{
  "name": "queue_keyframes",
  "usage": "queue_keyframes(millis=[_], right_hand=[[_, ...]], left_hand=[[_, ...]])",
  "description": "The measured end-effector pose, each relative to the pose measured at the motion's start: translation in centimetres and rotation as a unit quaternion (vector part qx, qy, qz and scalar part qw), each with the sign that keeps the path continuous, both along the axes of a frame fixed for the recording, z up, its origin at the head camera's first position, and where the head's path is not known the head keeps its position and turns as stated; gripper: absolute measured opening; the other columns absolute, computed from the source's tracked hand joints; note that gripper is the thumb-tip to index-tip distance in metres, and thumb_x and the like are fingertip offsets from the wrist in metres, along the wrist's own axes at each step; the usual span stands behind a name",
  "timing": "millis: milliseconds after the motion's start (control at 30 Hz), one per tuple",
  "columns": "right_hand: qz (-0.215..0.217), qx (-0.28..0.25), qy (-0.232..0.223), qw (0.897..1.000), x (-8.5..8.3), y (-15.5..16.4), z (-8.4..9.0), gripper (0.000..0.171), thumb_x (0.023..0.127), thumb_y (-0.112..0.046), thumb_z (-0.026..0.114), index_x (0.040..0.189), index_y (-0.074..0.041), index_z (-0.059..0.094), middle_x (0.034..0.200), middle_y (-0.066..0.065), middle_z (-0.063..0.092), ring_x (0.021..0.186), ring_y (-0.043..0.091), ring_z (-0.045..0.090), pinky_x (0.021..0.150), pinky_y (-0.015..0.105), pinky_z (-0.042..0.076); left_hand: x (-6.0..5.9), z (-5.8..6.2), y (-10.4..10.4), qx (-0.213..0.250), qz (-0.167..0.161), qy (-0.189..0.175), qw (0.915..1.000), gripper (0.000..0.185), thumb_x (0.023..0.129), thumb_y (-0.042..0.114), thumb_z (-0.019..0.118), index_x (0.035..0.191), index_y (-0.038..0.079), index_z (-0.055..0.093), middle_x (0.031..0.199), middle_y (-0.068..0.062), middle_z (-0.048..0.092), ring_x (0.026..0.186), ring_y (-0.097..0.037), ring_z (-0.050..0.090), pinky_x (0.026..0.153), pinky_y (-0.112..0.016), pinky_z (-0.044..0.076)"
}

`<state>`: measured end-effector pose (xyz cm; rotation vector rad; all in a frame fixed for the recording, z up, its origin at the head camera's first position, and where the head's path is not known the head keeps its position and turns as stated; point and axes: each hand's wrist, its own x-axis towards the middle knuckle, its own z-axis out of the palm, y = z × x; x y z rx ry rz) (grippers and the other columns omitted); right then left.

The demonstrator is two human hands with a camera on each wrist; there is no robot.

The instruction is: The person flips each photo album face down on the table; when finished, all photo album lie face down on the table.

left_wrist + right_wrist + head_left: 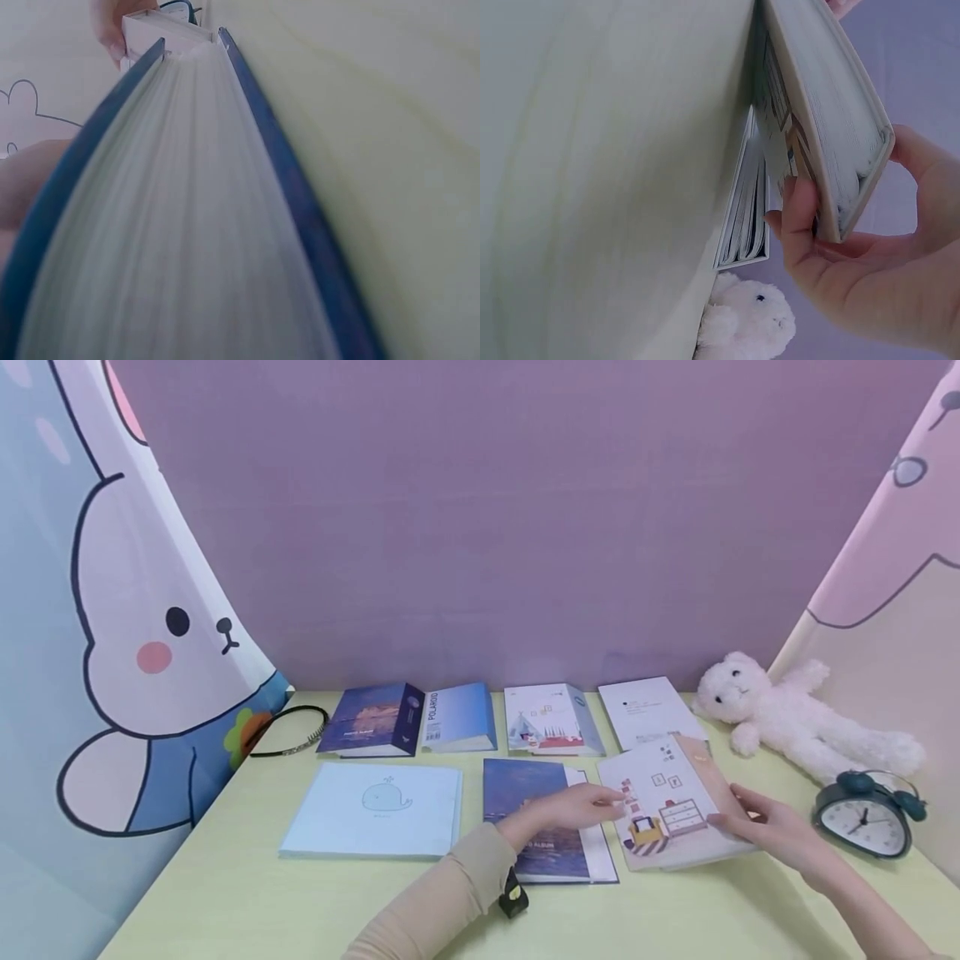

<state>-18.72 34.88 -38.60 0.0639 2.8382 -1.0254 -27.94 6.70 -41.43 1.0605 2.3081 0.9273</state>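
Head view is showing both hands on the illustrated album (671,806), tilted up off the worktop (300,902). Right hand (776,831) is curling thumb and fingers (799,225) around its right edge, gripping it. Left hand (573,806) is reaching across the blue album (536,835), fingers outstretched, touching the illustrated cover's left edge.

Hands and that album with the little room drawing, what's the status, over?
Right hand grips the pale album at its right edge, lifted off the table. Left hand touches its left edge. Blue album lies underneath.
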Motion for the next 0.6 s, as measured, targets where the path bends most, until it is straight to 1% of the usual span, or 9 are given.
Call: queue_keyframes(millis=[67, 167, 267, 333, 400, 500, 600], right_hand=[[0.000, 0.008, -0.015, 1.000, -0.1, 0.2, 0.0, 0.084, 0.092, -0.044, 0.056, 0.142, 0.014, 0.022, 0.136, 0.038, 0.037, 0.111, 0.036, 0.053, 0.074, 0.027, 0.047], [0.004, 0.023, -0.028, 0.999, -0.5, 0.6, -0.1, 0.084, 0.091, -0.046, 0.056, 0.141, 0.014, 0.025, 0.133, 0.037, 0.042, 0.105, 0.030, 0.055, 0.071, 0.028, 0.048], [0.012, 0.038, -0.034, 0.999, -0.8, 0.8, -0.3, 0.083, 0.090, -0.047, 0.057, 0.139, 0.014, 0.028, 0.129, 0.035, 0.047, 0.104, 0.031, 0.054, 0.072, 0.029, 0.047], [0.019, 0.042, -0.037, 0.998, -0.9, 0.9, -0.4, 0.083, 0.090, -0.046, 0.057, 0.138, 0.015, 0.029, 0.128, 0.035, 0.048, 0.108, 0.036, 0.053, 0.075, 0.032, 0.048], [0.025, 0.040, -0.041, 0.998, -1.0, 1.0, -0.5, 0.082, 0.090, -0.045, 0.058, 0.138, 0.015, 0.031, 0.129, 0.035, 0.048, 0.114, 0.043, 0.051, 0.082, 0.040, 0.049], [0.039, 0.033, -0.043, 0.998, -1.1, 0.9, -0.8, 0.080, 0.090, -0.043, 0.059, 0.137, 0.015, 0.032, 0.131, 0.036, 0.045, 0.121, 0.050, 0.043, 0.091, 0.053, 0.045], [0.052, 0.040, -0.035, 0.997, -1.3, 0.7, -1.0, 0.078, 0.089, -0.042, 0.060, 0.136, 0.014, 0.035, 0.133, 0.036, 0.043, 0.123, 0.053, 0.039, 0.094, 0.058, 0.041]], left_hand=[[-0.1, -0.1, 0.0, 0.002, -0.005, 0.003, 1.0000, 0.047, 0.099, 0.037, 0.044, 0.141, 0.015, 0.044, 0.141, 0.000, 0.049, 0.127, -0.013, 0.047, 0.105, -0.024, 0.039], [-0.1, -0.2, 0.0, 0.001, -0.012, 0.006, 0.9999, 0.046, 0.099, 0.036, 0.043, 0.141, 0.016, 0.044, 0.141, 0.000, 0.049, 0.127, -0.012, 0.048, 0.105, -0.024, 0.039], [-0.2, -0.3, 0.0, 0.000, -0.012, 0.008, 0.9999, 0.045, 0.099, 0.035, 0.043, 0.140, 0.016, 0.046, 0.140, 0.001, 0.050, 0.126, -0.012, 0.048, 0.104, -0.024, 0.040], [-0.2, -0.3, 0.0, 0.000, -0.010, 0.007, 0.9999, 0.044, 0.099, 0.034, 0.044, 0.139, 0.014, 0.047, 0.140, 0.000, 0.050, 0.126, -0.012, 0.048, 0.104, -0.024, 0.040], [-0.2, -0.3, 0.0, 0.004, -0.008, 0.006, 0.9999, 0.044, 0.099, 0.033, 0.044, 0.138, 0.013, 0.048, 0.140, -0.001, 0.050, 0.127, -0.013, 0.048, 0.105, -0.024, 0.039], [-0.2, -0.4, 0.0, 0.013, -0.007, -0.001, 0.9999, 0.043, 0.100, 0.032, 0.044, 0.138, 0.012, 0.048, 0.141, -0.001, 0.049, 0.128, -0.013, 0.046, 0.106, -0.023, 0.038], [-0.3, -0.4, 0.1, 0.028, 0.005, -0.015, 0.9995, 0.043, 0.100, 0.032, 0.044, 0.137, 0.012, 0.048, 0.141, -0.001, 0.049, 0.129, -0.013, 0.046, 0.106, -0.025, 0.038]])
